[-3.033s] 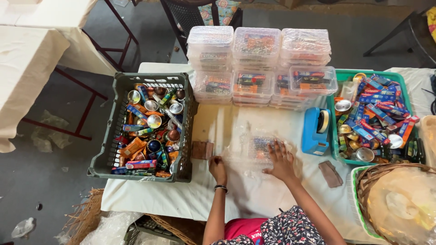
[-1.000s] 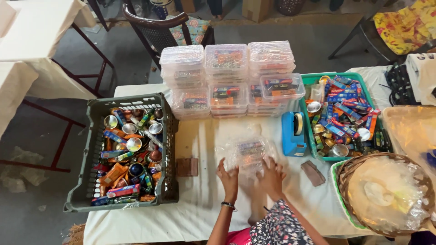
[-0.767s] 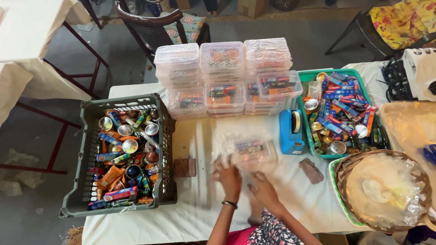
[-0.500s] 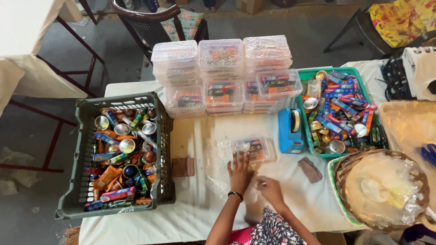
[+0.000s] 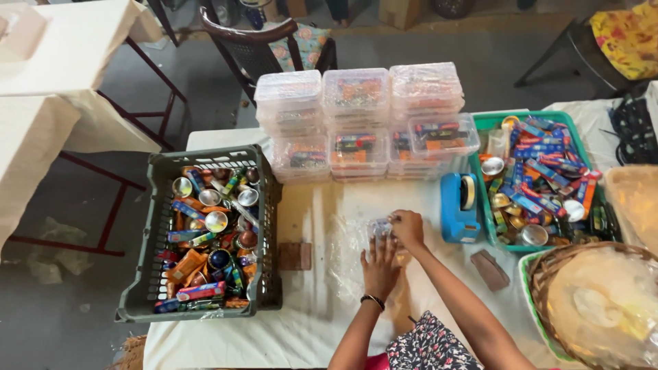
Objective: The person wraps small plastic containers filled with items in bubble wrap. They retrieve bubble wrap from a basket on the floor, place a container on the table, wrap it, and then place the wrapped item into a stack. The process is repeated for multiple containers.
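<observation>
A small clear plastic box with colourful items inside lies on a sheet of clear film, in the middle of the white-clothed table. My left hand, with a dark bracelet at the wrist, rests flat on the film, and its fingertips touch the box's near side. My right hand is curled over the box's right end and grips it together with the film. The hands hide most of the box.
A grey crate of small tins and packets stands at the left. Stacks of filled clear boxes line the back. A blue tape dispenser, a green tray of packets, a wicker basket and two brown blocks lie around.
The clear box has moved towards me and is now bunched under both hands. My right hand has come up from near my body onto the box's right end. The camera view has shifted slightly.
</observation>
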